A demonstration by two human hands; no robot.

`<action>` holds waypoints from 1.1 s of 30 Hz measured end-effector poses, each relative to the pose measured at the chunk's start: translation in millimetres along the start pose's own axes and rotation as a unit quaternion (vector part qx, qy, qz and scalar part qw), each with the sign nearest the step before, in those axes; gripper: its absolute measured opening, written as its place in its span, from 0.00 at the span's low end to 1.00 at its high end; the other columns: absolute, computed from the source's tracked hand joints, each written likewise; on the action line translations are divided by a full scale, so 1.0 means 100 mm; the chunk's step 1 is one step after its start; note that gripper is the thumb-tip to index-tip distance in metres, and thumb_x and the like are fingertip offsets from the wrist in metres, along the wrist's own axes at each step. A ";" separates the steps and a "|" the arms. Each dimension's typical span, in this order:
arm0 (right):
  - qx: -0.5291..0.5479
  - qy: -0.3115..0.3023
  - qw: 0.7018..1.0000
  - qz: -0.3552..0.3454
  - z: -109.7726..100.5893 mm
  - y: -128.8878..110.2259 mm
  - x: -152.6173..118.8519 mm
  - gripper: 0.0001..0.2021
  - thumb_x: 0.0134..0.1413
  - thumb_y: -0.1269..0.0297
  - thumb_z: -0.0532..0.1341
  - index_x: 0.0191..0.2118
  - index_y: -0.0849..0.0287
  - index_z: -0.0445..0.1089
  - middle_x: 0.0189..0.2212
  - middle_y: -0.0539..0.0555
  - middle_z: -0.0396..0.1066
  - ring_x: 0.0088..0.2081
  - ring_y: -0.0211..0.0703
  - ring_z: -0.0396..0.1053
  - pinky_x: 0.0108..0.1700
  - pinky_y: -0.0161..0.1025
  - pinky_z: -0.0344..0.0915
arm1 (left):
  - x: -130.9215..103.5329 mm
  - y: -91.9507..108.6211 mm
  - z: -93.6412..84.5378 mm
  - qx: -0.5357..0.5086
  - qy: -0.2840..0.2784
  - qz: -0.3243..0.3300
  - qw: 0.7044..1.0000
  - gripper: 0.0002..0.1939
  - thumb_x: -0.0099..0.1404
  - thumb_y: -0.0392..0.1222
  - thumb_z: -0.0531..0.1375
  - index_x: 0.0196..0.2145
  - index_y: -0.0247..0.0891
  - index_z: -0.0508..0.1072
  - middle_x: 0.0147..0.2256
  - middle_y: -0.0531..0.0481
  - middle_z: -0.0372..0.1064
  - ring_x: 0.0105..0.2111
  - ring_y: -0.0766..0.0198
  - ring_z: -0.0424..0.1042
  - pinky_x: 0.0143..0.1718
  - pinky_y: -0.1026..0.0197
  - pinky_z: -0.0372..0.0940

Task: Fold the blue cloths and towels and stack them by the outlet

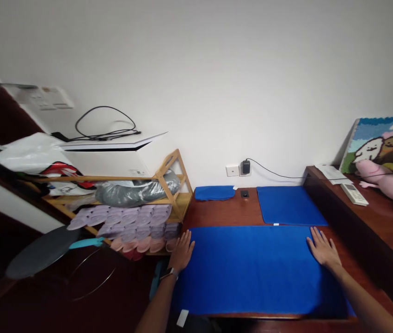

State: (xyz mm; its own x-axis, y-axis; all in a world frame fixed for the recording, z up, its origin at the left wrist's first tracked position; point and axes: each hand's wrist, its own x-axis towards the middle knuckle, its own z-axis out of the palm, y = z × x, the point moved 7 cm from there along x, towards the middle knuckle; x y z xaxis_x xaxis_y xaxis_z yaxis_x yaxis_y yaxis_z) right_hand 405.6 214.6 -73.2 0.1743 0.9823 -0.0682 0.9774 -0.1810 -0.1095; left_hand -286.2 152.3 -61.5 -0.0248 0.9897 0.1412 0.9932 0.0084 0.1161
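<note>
Brown desk [217, 213]: I log one large blue cloth [252, 270], long axis running from left hand [181, 252] to right hand [324, 249], both flat, empty, near its far corners.

Front cloth [255, 270] lies on surface [222, 212], left hand [182, 251] at its left edge, right hand [324, 249] at its right, back-left cloth [214, 193] and back-right cloth [290, 206] behind it, rack [182, 206] left of surface, remote [354, 194] on side surface [382, 226] at right.

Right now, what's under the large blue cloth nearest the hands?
The brown desktop, visible past the far and right edges of the large blue cloth. The cloth is opaque, so anything else beneath it can't be seen.
</note>
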 end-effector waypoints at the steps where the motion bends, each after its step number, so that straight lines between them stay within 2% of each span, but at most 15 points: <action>1: 0.002 0.004 1.000 -0.002 0.00 0.00 -0.01 0.41 0.67 0.45 0.30 0.79 0.61 0.41 0.78 0.53 0.42 0.78 0.51 0.37 0.77 0.56 0.36 | -0.04 0.01 -0.01 -0.002 -0.005 -0.001 1.000 0.32 0.79 0.51 0.42 0.74 0.34 0.56 0.73 0.38 0.55 0.73 0.51 0.54 0.72 0.42 0.53; 9: 0.041 0.002 0.999 -0.010 0.07 0.10 0.08 0.42 0.64 0.44 0.34 0.78 0.58 0.45 0.77 0.57 0.48 0.77 0.53 0.40 0.76 0.60 0.40 | -0.16 0.09 -0.09 0.004 -0.001 -0.015 1.000 0.32 0.80 0.53 0.43 0.75 0.38 0.55 0.74 0.43 0.52 0.74 0.53 0.52 0.74 0.45 0.49; 12: 0.055 -0.001 0.998 -0.003 0.08 0.14 0.12 0.44 0.62 0.41 0.35 0.77 0.60 0.48 0.76 0.60 0.49 0.77 0.57 0.43 0.75 0.63 0.42 | -0.17 0.11 -0.09 -0.004 0.002 -0.020 1.000 0.32 0.79 0.53 0.44 0.75 0.41 0.54 0.74 0.44 0.51 0.74 0.53 0.51 0.74 0.44 0.47; 14: 0.052 0.018 0.998 -0.006 0.03 0.02 0.08 0.45 0.62 0.42 0.35 0.76 0.64 0.50 0.76 0.62 0.50 0.77 0.60 0.43 0.75 0.64 0.42 | -0.18 0.12 -0.09 -0.015 0.010 -0.021 1.000 0.32 0.79 0.53 0.44 0.76 0.42 0.53 0.74 0.45 0.51 0.74 0.54 0.51 0.74 0.43 0.47; 15: 0.049 0.039 0.998 -0.018 -0.02 -0.13 0.03 0.44 0.63 0.43 0.35 0.76 0.65 0.52 0.76 0.63 0.50 0.77 0.61 0.42 0.75 0.64 0.42 | -0.19 0.12 -0.08 -0.020 0.014 -0.021 0.999 0.32 0.79 0.53 0.44 0.76 0.43 0.52 0.75 0.45 0.51 0.74 0.54 0.51 0.74 0.44 0.47; 17: 0.045 0.079 0.993 -0.076 -0.13 -0.64 -0.12 0.41 0.66 0.46 0.34 0.75 0.65 0.53 0.75 0.62 0.52 0.77 0.60 0.42 0.75 0.63 0.41 | -0.20 0.13 -0.08 -0.028 0.021 -0.022 0.999 0.32 0.79 0.53 0.44 0.76 0.43 0.52 0.75 0.46 0.51 0.74 0.55 0.51 0.74 0.45 0.47; 19: 0.048 0.079 0.982 -0.166 -0.19 -1.40 -0.34 0.39 0.68 0.48 0.36 0.75 0.63 0.54 0.75 0.61 0.54 0.77 0.59 0.43 0.76 0.62 0.41 | -0.21 0.14 -0.08 -0.033 0.025 -0.024 0.999 0.32 0.79 0.53 0.44 0.76 0.42 0.52 0.75 0.46 0.51 0.74 0.55 0.51 0.74 0.46 0.46; 22: 0.071 0.026 0.953 -0.293 -0.21 -2.77 -0.73 0.36 0.71 0.49 0.38 0.76 0.62 0.51 0.76 0.58 0.51 0.77 0.55 0.43 0.76 0.58 0.38 | -0.23 0.17 -0.10 -0.039 0.032 -0.025 0.998 0.32 0.79 0.52 0.45 0.76 0.44 0.51 0.75 0.47 0.51 0.74 0.55 0.51 0.74 0.45 0.46; 24: 0.096 -0.020 0.929 -0.356 -0.19 -3.65 -0.98 0.35 0.73 0.49 0.40 0.78 0.60 0.48 0.76 0.57 0.48 0.77 0.56 0.42 0.76 0.60 0.38 | -0.23 0.18 -0.11 -0.040 0.037 -0.024 0.998 0.32 0.79 0.52 0.45 0.76 0.44 0.50 0.75 0.47 0.51 0.74 0.54 0.51 0.74 0.44 0.46; 26: 0.109 -0.068 0.910 -0.394 -0.11 -4.39 -1.18 0.35 0.73 0.49 0.40 0.78 0.58 0.43 0.77 0.56 0.45 0.77 0.56 0.40 0.76 0.61 0.37 | -0.24 0.18 -0.12 -0.038 0.041 -0.026 0.998 0.32 0.79 0.51 0.46 0.76 0.44 0.49 0.75 0.46 0.51 0.74 0.53 0.51 0.74 0.43 0.47; 27: 0.108 -0.090 0.906 -0.399 -0.06 -4.67 -1.26 0.35 0.73 0.50 0.40 0.79 0.58 0.41 0.77 0.55 0.44 0.78 0.56 0.39 0.76 0.62 0.36 | -0.24 0.18 -0.12 -0.036 0.043 -0.026 0.998 0.32 0.79 0.51 0.46 0.76 0.43 0.49 0.74 0.46 0.51 0.74 0.53 0.51 0.74 0.43 0.47; 29: 0.106 -0.112 0.907 -0.391 0.03 -5.04 -1.34 0.34 0.73 0.53 0.39 0.79 0.59 0.39 0.77 0.54 0.41 0.78 0.55 0.36 0.76 0.61 0.35 | -0.24 0.18 -0.11 -0.032 0.040 -0.026 0.998 0.32 0.79 0.50 0.46 0.76 0.42 0.50 0.74 0.45 0.52 0.74 0.53 0.51 0.74 0.43 0.48; 30: 0.105 -0.115 0.909 -0.387 0.06 -5.12 -1.34 0.34 0.73 0.53 0.39 0.79 0.60 0.40 0.77 0.55 0.40 0.78 0.54 0.35 0.76 0.60 0.34 | -0.23 0.18 -0.11 -0.031 0.037 -0.027 0.998 0.32 0.79 0.50 0.46 0.76 0.42 0.51 0.74 0.44 0.52 0.74 0.53 0.51 0.74 0.43 0.48; 32: 0.104 -0.107 0.911 -0.384 0.09 -5.07 -1.29 0.35 0.73 0.51 0.39 0.78 0.61 0.42 0.77 0.56 0.39 0.78 0.52 0.36 0.76 0.58 0.34 | -0.23 0.17 -0.11 -0.029 0.030 -0.030 0.999 0.32 0.79 0.50 0.46 0.76 0.40 0.51 0.74 0.44 0.52 0.74 0.52 0.51 0.74 0.43 0.48; 33: 0.103 -0.100 0.913 -0.382 0.09 -4.93 -1.24 0.35 0.73 0.49 0.39 0.78 0.61 0.43 0.77 0.56 0.40 0.78 0.51 0.36 0.76 0.58 0.34 | -0.23 0.16 -0.11 -0.030 0.028 -0.032 0.999 0.32 0.79 0.50 0.46 0.76 0.40 0.51 0.74 0.44 0.51 0.74 0.52 0.51 0.74 0.43 0.48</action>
State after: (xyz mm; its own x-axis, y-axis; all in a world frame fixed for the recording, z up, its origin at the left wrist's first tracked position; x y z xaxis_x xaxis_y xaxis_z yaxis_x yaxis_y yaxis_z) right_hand -99.2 181.9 -20.0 -0.5940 0.8013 -0.0717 0.7582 0.5277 -0.3830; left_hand -270.8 128.5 -52.1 -0.0968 0.9778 0.1856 0.9808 0.0620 0.1847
